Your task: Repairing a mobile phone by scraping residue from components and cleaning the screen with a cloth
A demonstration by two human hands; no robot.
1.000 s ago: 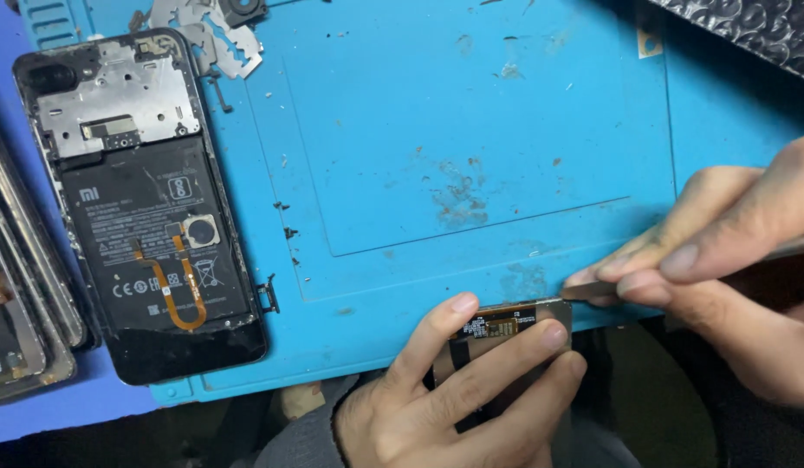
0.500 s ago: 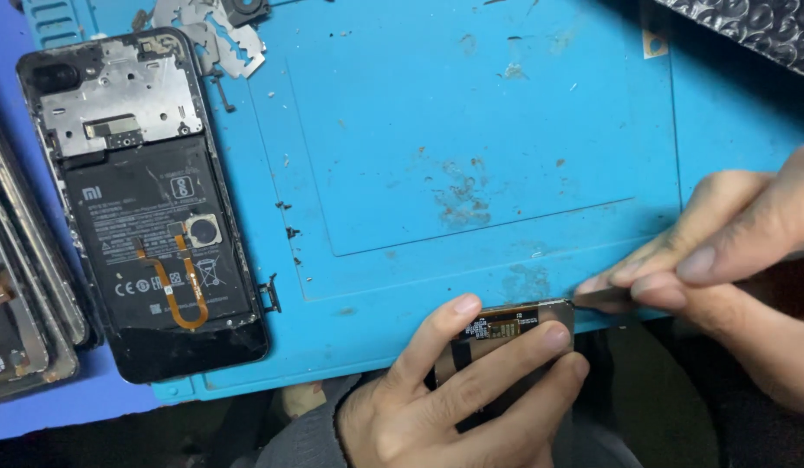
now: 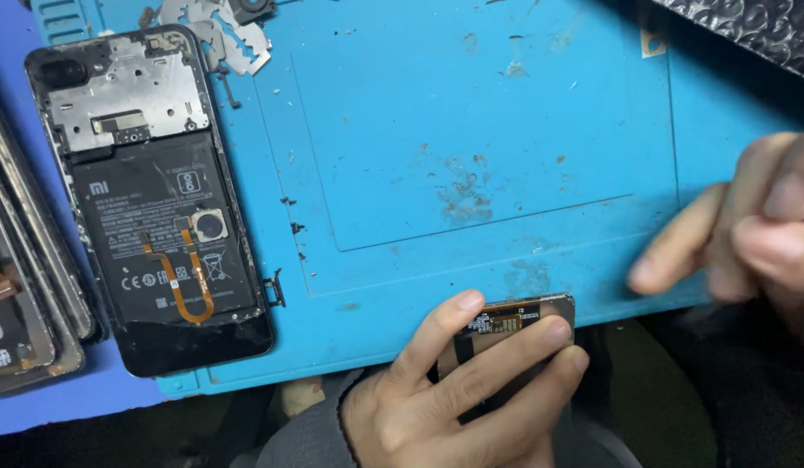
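Blurred right hand [image 3: 748,234] lifted off, left hand [image 3: 458,390] unchanged

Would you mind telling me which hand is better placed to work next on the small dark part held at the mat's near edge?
Probably the right hand: it is free and hovers just beside the part, while the left hand is occupied gripping it at the blue mat edge.

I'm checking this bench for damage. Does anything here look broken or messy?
The opened phone lies with its back cover off, its bottom edge looking chipped. The blue mat is stained with grime near its middle.
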